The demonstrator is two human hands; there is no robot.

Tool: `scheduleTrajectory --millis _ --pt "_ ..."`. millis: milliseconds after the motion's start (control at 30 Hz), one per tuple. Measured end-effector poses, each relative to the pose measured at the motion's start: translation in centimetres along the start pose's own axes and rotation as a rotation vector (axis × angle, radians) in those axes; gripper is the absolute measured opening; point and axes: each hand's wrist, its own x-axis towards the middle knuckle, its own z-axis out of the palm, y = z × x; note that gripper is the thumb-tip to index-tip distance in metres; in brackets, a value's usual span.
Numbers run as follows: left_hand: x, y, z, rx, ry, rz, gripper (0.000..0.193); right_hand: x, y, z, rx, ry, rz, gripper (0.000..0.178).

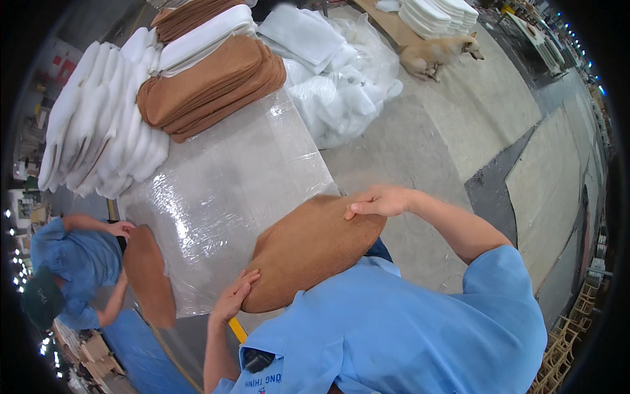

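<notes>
A flat brown cushion cover (315, 253), long with curved ends, is stretched out between my hands close to my body. My left hand (233, 299) grips its lower left end, fingers over the top face. At the opposite, upper right end, my right hand (382, 201) pinches the edge between thumb and fingers. Part of the cover overlaps the near edge of the plastic-wrapped table (230, 177). The undersides of my grip are hidden.
A co-worker (82, 262) at the left holds another brown cover (147, 276). Stacked brown covers (213, 85) and white cushions (98, 118) lie at the table's far end. Beyond it sit bagged white padding (348, 85) and a dog (436, 56) on the floor.
</notes>
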Motion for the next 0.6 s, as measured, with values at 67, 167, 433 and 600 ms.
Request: scheduleTrajectory --millis 67,167,433,600 --pt "0.4 -1.8 1.5 -0.187 0.117 0.029 0.044 1.1 2.0 1.3 0.097 0.094 -0.030 0.054" --pt "2.4 -5.1 2.1 -0.564 0.178 0.091 0.052 4.5 5.1 0.8 0.378 0.056 -0.156 0.067" --pt "4.5 -6.9 3.8 -1.131 0.423 0.079 0.062 8.8 10.6 3.0 1.035 0.264 -0.098 0.082" --pt "5.9 -5.4 4.3 -1.314 0.555 0.171 0.059 9.1 10.9 3.7 1.165 0.460 -0.085 0.089"
